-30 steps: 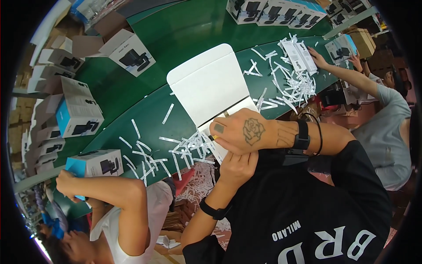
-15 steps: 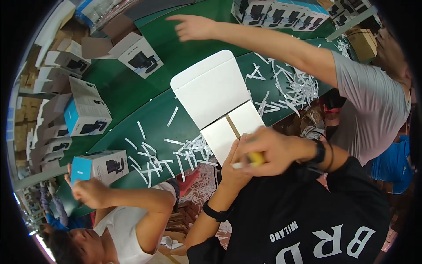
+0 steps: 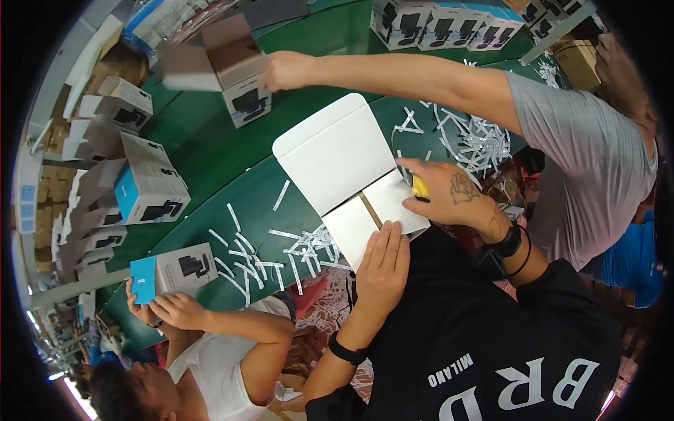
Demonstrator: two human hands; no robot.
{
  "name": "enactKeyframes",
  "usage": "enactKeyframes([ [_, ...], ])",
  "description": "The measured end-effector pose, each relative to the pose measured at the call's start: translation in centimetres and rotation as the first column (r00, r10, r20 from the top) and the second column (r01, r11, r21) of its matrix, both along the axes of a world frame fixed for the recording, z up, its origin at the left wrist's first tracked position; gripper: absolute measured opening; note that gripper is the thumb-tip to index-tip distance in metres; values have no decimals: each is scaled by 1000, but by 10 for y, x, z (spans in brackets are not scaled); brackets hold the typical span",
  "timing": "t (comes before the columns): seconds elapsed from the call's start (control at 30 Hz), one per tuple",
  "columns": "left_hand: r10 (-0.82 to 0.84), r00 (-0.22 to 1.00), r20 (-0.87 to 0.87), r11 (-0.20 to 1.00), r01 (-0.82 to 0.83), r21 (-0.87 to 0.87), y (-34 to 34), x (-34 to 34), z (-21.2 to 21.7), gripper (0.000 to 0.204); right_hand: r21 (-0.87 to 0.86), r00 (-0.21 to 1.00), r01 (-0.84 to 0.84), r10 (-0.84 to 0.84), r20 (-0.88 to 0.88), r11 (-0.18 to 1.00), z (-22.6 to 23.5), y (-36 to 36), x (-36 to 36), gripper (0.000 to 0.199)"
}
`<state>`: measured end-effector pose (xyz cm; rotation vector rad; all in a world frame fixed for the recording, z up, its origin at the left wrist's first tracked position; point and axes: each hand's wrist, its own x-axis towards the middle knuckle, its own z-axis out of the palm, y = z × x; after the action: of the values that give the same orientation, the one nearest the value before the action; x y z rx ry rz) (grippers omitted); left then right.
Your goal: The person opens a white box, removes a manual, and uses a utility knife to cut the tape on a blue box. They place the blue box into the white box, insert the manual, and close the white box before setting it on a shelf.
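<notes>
The left hand (image 3: 382, 270), grip released, is resting on an open white box (image 3: 345, 158); the right hand (image 3: 455, 195) is grasping a yellow tool (image 3: 420, 186).

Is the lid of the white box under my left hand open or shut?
Open: the lid stands folded back from the white box, exposing the brown strip between its white panels.

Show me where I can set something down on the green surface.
Green surface: bare between the open white lid and the unheld blue-sided carton; bare left of the carton row, beyond a co-worker's outstretched arm. Crowded: paper strips flank the white box.
</notes>
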<state>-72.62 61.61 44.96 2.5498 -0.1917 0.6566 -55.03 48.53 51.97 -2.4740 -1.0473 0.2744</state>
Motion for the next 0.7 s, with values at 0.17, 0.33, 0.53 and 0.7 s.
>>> enactKeyframes([
  [0.17, 33, 999, 3, 999, -33, -40, 2, -5, 4, 25, -92, 998, -42, 38, -50, 995, 4, -21, 1, 50],
  [0.33, 60, 997, 52, 998, -58, -38, 2, -9, 6, 27, 166, 995, 37, -21, -97, 985, 2, -2, 2, 45],
  [0.53, 113, 991, 66, 993, -115, 29, 0, -3, 4, 28, 668, 860, 247, 159, -486, 702, -8, 41, 13, 37],
  [0.7, 232, 968, 91, 967, -240, 83, 0, 11, 0, 29, 643, 854, -124, 411, -319, 756, 9, -1, 21, 20],
])
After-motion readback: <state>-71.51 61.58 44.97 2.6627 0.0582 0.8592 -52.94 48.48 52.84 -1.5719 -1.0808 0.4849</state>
